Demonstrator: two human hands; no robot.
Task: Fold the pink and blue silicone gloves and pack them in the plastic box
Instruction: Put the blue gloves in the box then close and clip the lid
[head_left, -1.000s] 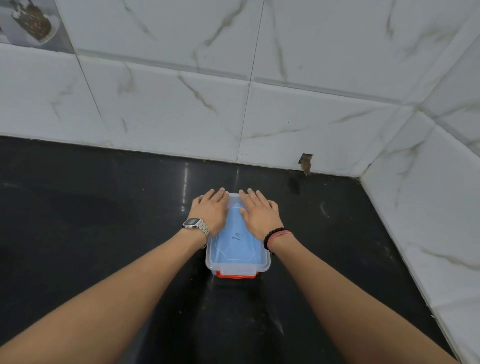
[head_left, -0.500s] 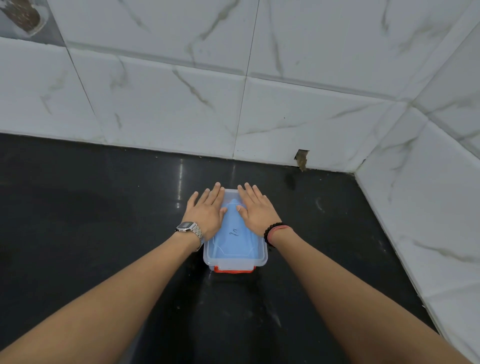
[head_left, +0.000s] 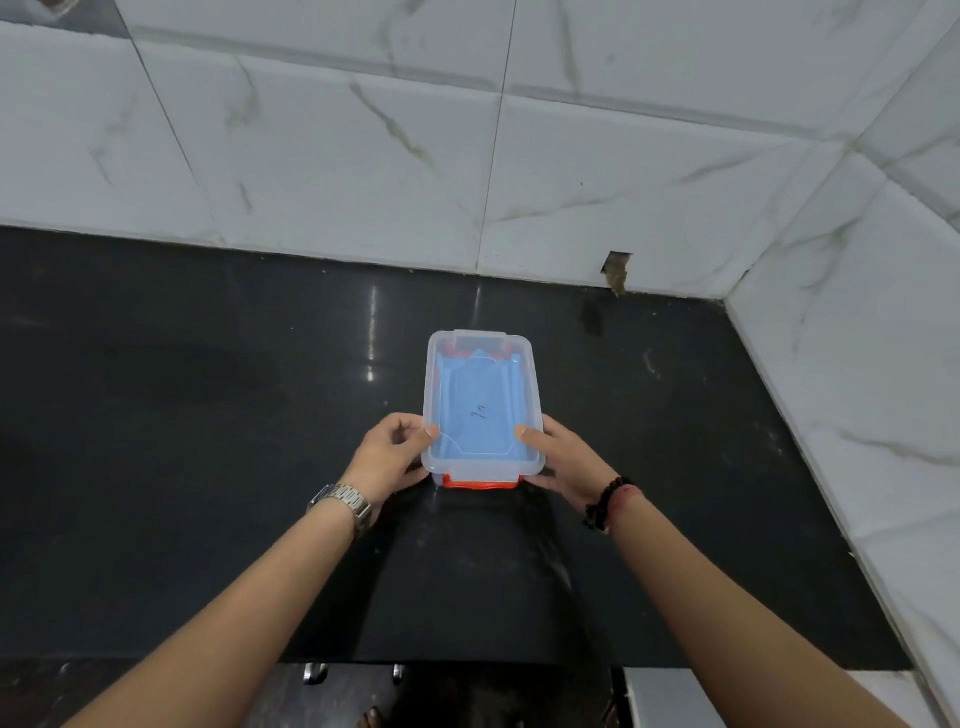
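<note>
The plastic box (head_left: 482, 410) stood on the black counter (head_left: 208, 415), lid closed, between both hands. The left hand (head_left: 390, 457) and the right hand (head_left: 563, 462) gripped its near corners, thumbs on the lid and fingers curled along the sides. The blue glove (head_left: 478, 405) lay inside, beyond the thumbs.
</note>
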